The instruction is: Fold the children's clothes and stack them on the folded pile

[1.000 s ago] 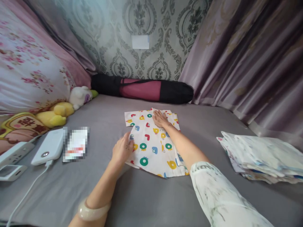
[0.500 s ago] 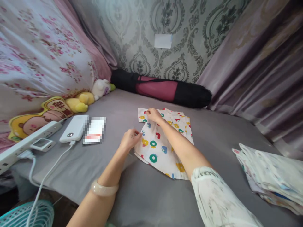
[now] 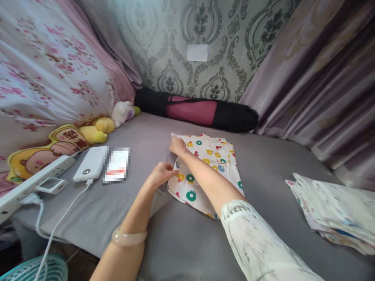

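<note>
A white child's shirt (image 3: 202,183) printed with red, yellow, green and blue letters lies partly folded on the grey sheet. My right hand (image 3: 178,146) reaches across it, its fingers closed on the short sleeve at the upper left. Lower down, my left hand (image 3: 161,173) pinches the shirt's left side edge, thumb lying on top of the cloth. A pale bangle circles my left wrist. My right forearm covers part of the shirt's middle.
Folded clothes (image 3: 334,212) are stacked at the right. On the left lie a power strip (image 3: 38,181), a white power bank (image 3: 91,164) with a cable, and a blurred-out card (image 3: 117,166). Plush toys (image 3: 99,128) and a black-and-maroon roll bag (image 3: 191,110) line the back.
My right hand has moved left along the sleeve to its outer end, and its fingers now cover that end. My left hand stays at the side edge. The view has shifted slightly.
</note>
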Demonstrator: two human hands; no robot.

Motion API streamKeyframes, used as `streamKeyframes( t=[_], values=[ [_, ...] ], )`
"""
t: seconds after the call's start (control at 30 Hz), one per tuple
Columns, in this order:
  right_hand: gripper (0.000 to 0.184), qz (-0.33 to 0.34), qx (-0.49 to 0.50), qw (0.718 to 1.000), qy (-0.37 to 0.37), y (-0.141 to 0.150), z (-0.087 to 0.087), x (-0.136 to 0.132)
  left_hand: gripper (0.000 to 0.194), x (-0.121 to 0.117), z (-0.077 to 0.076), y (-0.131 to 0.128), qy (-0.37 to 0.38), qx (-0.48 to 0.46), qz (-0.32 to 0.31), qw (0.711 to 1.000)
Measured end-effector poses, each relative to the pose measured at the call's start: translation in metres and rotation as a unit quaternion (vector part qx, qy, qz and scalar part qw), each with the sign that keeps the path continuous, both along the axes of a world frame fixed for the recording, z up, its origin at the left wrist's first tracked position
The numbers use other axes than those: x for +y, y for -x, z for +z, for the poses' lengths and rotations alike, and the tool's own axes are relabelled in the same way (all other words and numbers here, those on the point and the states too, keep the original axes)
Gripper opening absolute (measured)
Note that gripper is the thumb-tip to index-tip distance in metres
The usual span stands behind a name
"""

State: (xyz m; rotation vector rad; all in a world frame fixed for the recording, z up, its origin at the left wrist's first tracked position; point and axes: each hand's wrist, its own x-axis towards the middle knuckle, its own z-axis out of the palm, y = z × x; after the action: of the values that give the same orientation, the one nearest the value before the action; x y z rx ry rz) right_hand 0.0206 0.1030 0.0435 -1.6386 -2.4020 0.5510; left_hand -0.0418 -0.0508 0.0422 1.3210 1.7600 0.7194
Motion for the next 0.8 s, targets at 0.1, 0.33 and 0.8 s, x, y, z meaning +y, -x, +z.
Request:
streamKeyframes(
  t=[0.1, 0.33, 0.8],
  values=[
    [0.026, -0.047, 0.101, 0.993, 0.041, -0.017, 0.003, 0.009, 0.031, -0.002, 0.005, -0.003, -0.011, -0.019, -0.007, 1.0],
    [0.03, -0.122, 0.424, 0.884, 0.153, -0.08, 0.029, 0.015, 0.037, -0.01, 0.018, -0.017, -0.036, -0.115, -0.015, 0.993],
    [0.069, -0.152, 0.435, 0.879, 0.123, -0.183, 0.016, 0.002, 0.056, -0.014, 0.014, -0.058, -0.059, -0.154, -0.065, 0.984]
  ],
)
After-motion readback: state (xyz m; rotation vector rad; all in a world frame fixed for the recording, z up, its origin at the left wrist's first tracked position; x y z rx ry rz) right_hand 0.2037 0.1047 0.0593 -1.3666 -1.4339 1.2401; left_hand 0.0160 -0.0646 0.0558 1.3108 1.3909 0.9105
